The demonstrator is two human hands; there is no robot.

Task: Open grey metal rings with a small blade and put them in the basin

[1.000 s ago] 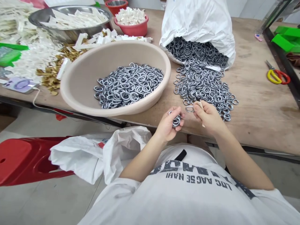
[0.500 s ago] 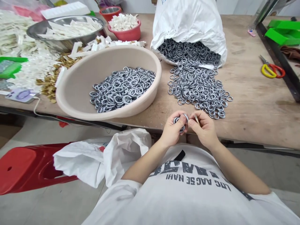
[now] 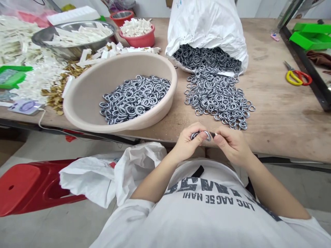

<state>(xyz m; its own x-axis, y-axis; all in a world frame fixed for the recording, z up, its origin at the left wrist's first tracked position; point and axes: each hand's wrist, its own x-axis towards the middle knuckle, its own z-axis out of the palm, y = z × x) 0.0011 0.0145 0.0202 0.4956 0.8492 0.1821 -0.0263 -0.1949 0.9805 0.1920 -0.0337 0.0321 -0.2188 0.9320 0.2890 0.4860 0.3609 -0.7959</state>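
My left hand (image 3: 188, 141) is closed around a few grey rings (image 3: 208, 136), one of them standing out past the thumb toward the right. Close by on the right, my right hand (image 3: 232, 144) pinches a slim pointed tool (image 3: 213, 134), mostly hidden by the fingers. Its dark tip is at or very near the ring; contact is hard to tell. Both hands are at the table's front edge. Behind them lies a loose pile of grey rings (image 3: 217, 96), spilling from a white sack (image 3: 207, 24). A beige basin (image 3: 88, 82) to the left holds many similar rings.
Scissors (image 3: 297, 76) with red and yellow handles lie on the right. Green trays (image 3: 311, 40) stand behind a dark metal frame. White strips fill a steel bowl (image 3: 74, 50) and a red bowl (image 3: 141, 42) at the back left. Below is a red stool (image 3: 23, 186).
My right hand has turned and moved slightly right, and the tool has swung from upright to pointing left at the ring. My left hand still holds the rings.
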